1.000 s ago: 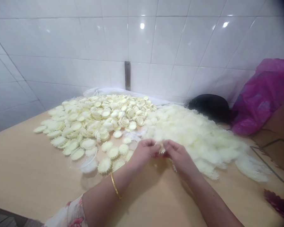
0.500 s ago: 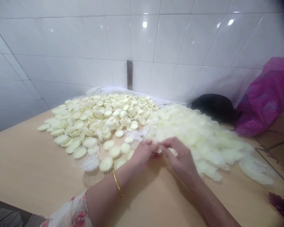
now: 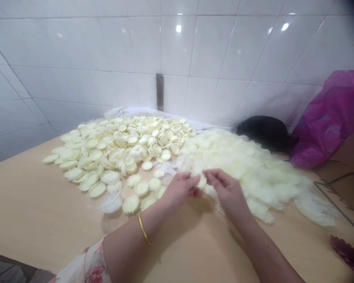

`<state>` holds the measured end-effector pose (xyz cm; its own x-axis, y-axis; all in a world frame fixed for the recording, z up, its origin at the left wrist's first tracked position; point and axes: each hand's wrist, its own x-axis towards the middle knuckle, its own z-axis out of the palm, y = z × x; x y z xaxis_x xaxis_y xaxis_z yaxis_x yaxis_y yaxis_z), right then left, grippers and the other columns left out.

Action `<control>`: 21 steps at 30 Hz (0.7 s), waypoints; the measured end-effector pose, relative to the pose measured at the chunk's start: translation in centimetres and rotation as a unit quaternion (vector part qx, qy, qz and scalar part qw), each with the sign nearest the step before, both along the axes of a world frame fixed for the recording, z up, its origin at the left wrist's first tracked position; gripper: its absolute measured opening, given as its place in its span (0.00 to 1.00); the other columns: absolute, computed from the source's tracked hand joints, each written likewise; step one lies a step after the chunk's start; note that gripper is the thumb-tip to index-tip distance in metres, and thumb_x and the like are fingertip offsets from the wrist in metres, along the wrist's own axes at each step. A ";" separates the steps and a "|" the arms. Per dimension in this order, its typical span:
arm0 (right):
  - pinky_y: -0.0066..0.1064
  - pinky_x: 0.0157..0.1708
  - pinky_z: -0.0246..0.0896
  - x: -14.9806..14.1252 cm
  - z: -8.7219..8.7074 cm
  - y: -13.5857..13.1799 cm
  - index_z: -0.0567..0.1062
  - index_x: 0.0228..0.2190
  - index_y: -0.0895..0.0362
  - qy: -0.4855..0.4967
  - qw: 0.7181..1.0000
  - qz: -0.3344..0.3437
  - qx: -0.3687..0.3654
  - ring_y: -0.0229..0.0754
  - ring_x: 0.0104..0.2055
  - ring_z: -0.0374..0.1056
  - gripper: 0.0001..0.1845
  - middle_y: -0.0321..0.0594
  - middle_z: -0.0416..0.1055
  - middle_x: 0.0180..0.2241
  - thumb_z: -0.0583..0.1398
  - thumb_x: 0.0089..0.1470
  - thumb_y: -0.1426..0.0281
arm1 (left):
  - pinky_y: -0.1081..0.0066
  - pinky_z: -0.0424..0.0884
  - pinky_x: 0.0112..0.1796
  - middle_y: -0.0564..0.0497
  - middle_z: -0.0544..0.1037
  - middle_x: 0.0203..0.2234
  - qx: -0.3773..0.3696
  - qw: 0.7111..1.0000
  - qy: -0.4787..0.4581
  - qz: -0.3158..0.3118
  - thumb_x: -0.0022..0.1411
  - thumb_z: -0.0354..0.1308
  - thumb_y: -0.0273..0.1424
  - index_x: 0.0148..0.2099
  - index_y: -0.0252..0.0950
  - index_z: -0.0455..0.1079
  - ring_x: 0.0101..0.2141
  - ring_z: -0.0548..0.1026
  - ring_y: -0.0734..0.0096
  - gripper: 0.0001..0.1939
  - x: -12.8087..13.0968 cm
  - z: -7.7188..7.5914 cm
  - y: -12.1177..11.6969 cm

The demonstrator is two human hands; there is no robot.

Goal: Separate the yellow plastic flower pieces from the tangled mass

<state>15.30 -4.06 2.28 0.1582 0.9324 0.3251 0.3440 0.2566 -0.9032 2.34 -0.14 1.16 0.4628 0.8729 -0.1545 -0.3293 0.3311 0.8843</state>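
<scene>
Between my hands is a small pale yellow scalloped disc (image 3: 201,181), like a flower-shaped piece. My left hand (image 3: 181,188), with a gold bangle at the wrist, pinches its left side between thumb and fingers. The thumb and forefinger of my right hand (image 3: 228,192) are closed at the disc's upper right edge; the exact contact is hard to see. Left of my hands lies a large heap of cupped pale yellow discs (image 3: 135,141) with pleated rims. Flat, sheer pale yellow petal pieces (image 3: 242,165) are piled behind and to the right of my right hand.
A clear plastic tub (image 3: 110,202) with white stuff in it stands left of my left forearm on the wooden table (image 3: 32,208). Toward the back right are a black rounded object (image 3: 262,133) and a magenta plastic bag (image 3: 327,118). A dark red scalloped piece (image 3: 346,251) lies at front right.
My right fingers came over the disc and covered it half a second ago, then drew back to the right, so the disc shows again. My left hand keeps its grip.
</scene>
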 end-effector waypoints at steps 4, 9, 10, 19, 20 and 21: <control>0.32 0.38 0.58 0.4 0.1 -0.1 0.73 0.32 0.55 -0.030 0.998 0.036 0.033 0.41 0.36 0.65 0.10 0.38 0.69 0.31 0.55 0.52 0.65 | 0.73 0.61 0.22 0.56 0.62 0.14 -0.030 0.999 0.009 -0.009 0.46 0.62 0.34 0.28 0.31 0.64 0.16 0.66 0.77 0.13 0.0 0.2 0.1; 0.33 0.40 0.59 0.6 0.2 -0.1 0.73 0.34 0.54 -0.033 0.997 0.062 0.045 0.43 0.38 0.65 0.11 0.39 0.70 0.34 0.54 0.51 0.65 | 0.72 0.61 0.22 0.59 0.58 0.12 -0.013 1.000 0.025 0.000 0.46 0.61 0.37 0.23 0.33 0.60 0.15 0.65 0.77 0.15 0.0 -0.1 0.3; 0.33 0.39 0.59 0.5 0.3 -0.1 0.74 0.33 0.54 -0.031 0.997 0.061 0.036 0.42 0.38 0.65 0.11 0.39 0.70 0.33 0.55 0.51 0.64 | 0.72 0.61 0.22 0.59 0.58 0.12 -0.002 0.999 0.035 0.004 0.46 0.61 0.37 0.22 0.33 0.60 0.15 0.65 0.77 0.15 -0.1 -0.2 0.3; 0.30 0.32 0.61 -0.1 -0.2 -0.1 0.71 0.29 0.57 0.097 0.989 0.087 -0.069 0.37 0.29 0.63 0.10 0.36 0.69 0.27 0.59 0.46 0.63 | 0.73 0.63 0.25 0.54 0.65 0.14 0.085 0.991 0.099 0.003 0.46 0.58 0.47 0.24 0.32 0.65 0.18 0.66 0.77 0.20 -0.1 -1.2 0.3; 0.29 0.31 0.61 -0.2 -0.2 0.0 0.71 0.27 0.57 0.116 0.988 0.071 -0.071 0.36 0.28 0.63 0.10 0.34 0.67 0.25 0.60 0.44 0.63 | 0.73 0.63 0.26 0.53 0.66 0.15 0.082 0.992 0.096 0.007 0.47 0.56 0.48 0.25 0.32 0.65 0.18 0.66 0.76 0.21 -0.1 -1.2 0.3; 0.29 0.30 0.61 -0.3 -0.3 0.0 0.70 0.25 0.57 0.135 0.987 0.053 -0.073 0.35 0.26 0.62 0.10 0.33 0.66 0.24 0.62 0.42 0.63 | 0.72 0.64 0.26 0.53 0.67 0.16 0.079 0.993 0.091 0.011 0.48 0.54 0.49 0.26 0.32 0.65 0.19 0.67 0.76 0.22 0.0 -1.3 0.3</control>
<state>15.01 -4.06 2.00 0.1201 0.9822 0.1445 0.0641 0.1376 -0.9884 2.32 0.14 -0.10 0.4205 0.9023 -0.0946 -0.1651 0.1787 0.9700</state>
